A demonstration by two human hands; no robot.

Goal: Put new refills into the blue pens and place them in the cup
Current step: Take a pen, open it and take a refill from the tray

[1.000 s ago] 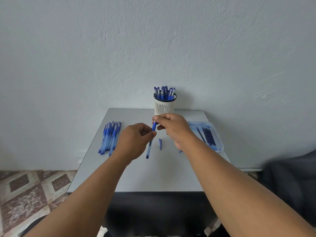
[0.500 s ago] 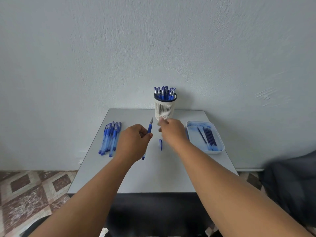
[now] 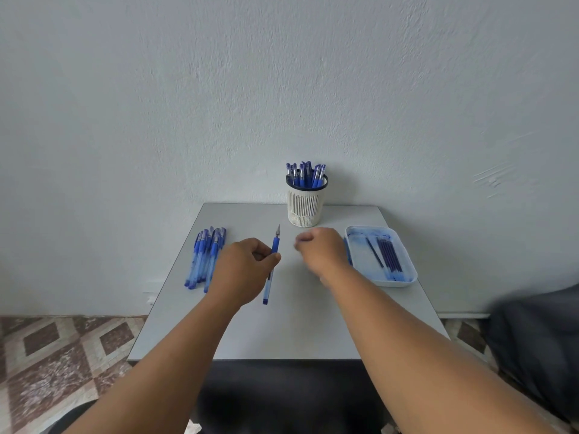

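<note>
1. Our left hand (image 3: 242, 270) grips the uncapped pen (image 3: 272, 264), tip toward the cup (image 3: 304, 205)
2. Our right hand (image 3: 321, 250), blurred, curls above the surface (image 3: 291, 327); whether it holds anything we cannot tell

Bare table (image 3: 291, 327) lay open from centre toward 6 o'clock. Obstacles: cup (image 3: 305, 205) of pens at 12 o'clock, row of pens (image 3: 205, 258) at 9 o'clock, tray (image 3: 404, 277) of refills at 3 o'clock. Open lanes flanked the cup.
</note>
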